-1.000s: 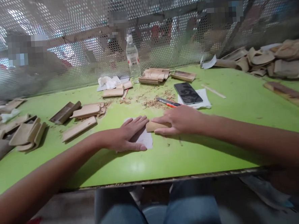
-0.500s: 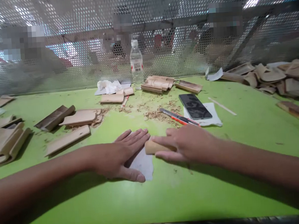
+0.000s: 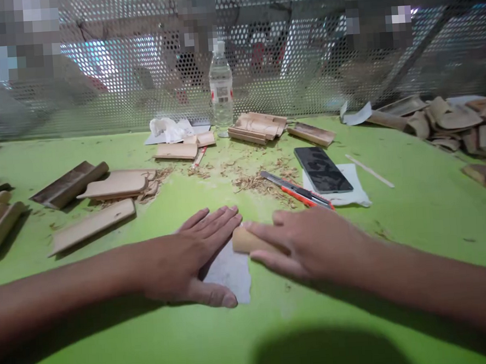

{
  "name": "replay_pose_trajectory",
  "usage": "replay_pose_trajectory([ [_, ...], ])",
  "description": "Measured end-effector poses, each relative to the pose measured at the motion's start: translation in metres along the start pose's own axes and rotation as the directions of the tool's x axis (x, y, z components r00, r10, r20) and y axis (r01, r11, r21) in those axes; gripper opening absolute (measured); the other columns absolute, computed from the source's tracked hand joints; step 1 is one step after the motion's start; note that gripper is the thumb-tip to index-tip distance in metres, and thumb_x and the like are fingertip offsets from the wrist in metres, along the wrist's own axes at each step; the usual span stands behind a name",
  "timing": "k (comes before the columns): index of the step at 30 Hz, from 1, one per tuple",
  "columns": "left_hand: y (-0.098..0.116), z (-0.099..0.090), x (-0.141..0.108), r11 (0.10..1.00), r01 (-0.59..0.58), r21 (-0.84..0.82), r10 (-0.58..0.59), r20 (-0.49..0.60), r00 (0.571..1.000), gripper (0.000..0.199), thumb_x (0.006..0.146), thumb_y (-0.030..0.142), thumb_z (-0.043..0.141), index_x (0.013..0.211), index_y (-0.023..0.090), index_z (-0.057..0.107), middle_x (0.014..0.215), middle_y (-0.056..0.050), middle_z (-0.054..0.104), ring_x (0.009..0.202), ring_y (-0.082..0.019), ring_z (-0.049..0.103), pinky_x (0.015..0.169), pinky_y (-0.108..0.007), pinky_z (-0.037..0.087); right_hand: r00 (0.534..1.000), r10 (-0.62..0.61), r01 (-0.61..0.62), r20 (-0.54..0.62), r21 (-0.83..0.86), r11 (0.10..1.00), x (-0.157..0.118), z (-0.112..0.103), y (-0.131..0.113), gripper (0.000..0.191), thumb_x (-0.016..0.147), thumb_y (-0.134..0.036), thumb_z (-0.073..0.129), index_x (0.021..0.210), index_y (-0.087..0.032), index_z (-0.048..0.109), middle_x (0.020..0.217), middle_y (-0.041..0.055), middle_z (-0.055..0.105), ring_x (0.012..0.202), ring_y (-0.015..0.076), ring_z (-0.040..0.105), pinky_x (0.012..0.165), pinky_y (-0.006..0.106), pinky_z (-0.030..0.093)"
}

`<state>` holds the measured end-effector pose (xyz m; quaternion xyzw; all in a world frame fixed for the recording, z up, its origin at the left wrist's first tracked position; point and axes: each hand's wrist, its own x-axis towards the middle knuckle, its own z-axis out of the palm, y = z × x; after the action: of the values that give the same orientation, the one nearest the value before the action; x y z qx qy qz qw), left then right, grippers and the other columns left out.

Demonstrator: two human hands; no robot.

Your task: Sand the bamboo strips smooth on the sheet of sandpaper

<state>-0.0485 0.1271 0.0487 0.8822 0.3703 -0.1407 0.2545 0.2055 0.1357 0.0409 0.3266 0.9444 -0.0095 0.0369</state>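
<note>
My left hand (image 3: 190,256) lies flat, fingers stretched out, on a pale grey sheet of paper (image 3: 232,279) on the green table. Most of the sheet is hidden under the palm. My right hand (image 3: 312,243) grips a short, curved bamboo piece (image 3: 242,241), with fingers along its top and side. The near end of that piece rests at the sheet's right edge, close to my left fingertips. Just beyond my right hand lies an orange utility knife (image 3: 299,192) with its blade out, among wood shavings (image 3: 255,182).
A phone (image 3: 323,169) rests on white tissue (image 3: 356,183). Bamboo pieces (image 3: 91,224) lie at left, with a larger heap (image 3: 455,119) at right. A water bottle (image 3: 221,90) stands before the perforated metal screen (image 3: 134,95); people sit behind it.
The camera view has tilted down and moved slightly closer. The bamboo piece has shifted a little left onto the sheet's edge. My left hand stays pressed on the sheet.
</note>
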Motion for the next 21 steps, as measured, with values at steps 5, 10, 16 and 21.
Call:
replay_pose_trajectory([
  [5,0.0007,0.0043,0.0019,1.0,0.002,-0.014,-0.002,-0.042,0.999,0.118,0.091,0.085,0.048,0.166,0.011,-0.004,0.168,-0.015,-0.011,0.157,-0.032,-0.007,0.126,-0.049,-0.005,0.999,-0.028,0.028,0.021,0.006,1.0,0.0021,-0.0026,-0.002,0.051,0.102,-0.058,0.046,0.137,-0.028,0.067,0.076,0.0069,0.069,0.052,0.0153,0.048,0.051,0.03,0.011],
  [10,0.0024,0.0073,0.0049,1.0,0.018,-0.016,-0.019,-0.051,0.999,0.12,0.09,0.086,0.049,0.165,0.01,-0.004,0.168,-0.016,-0.012,0.156,-0.031,-0.01,0.125,-0.049,-0.009,0.997,-0.066,0.065,0.031,0.009,0.998,0.0022,-0.0023,0.0008,0.052,0.102,-0.059,0.043,0.139,-0.031,0.066,0.079,0.0063,0.069,0.052,0.0147,0.047,0.051,0.03,0.011],
  [16,0.0035,0.0091,0.006,1.0,0.01,-0.025,-0.011,-0.074,0.997,0.121,0.089,0.086,0.051,0.166,0.009,-0.002,0.168,-0.017,-0.012,0.156,-0.033,-0.009,0.125,-0.05,-0.007,0.993,-0.112,0.112,0.028,0.017,0.994,-0.0026,-0.0007,0.0014,0.051,0.101,-0.059,0.045,0.142,-0.034,0.063,0.081,0.0061,0.071,0.051,0.0135,0.047,0.052,0.029,0.009],
  [21,0.0046,0.0104,0.0048,0.999,0.021,-0.026,-0.023,-0.079,0.997,0.119,0.09,0.086,0.048,0.166,0.01,-0.004,0.168,-0.017,-0.011,0.156,-0.034,-0.007,0.125,-0.05,-0.005,1.0,-0.02,0.02,0.012,-0.004,1.0,-0.0038,0.0012,0.0022,0.052,0.103,-0.057,0.042,0.141,-0.03,0.064,0.078,0.0064,0.069,0.052,0.0144,0.046,0.051,0.029,0.012],
])
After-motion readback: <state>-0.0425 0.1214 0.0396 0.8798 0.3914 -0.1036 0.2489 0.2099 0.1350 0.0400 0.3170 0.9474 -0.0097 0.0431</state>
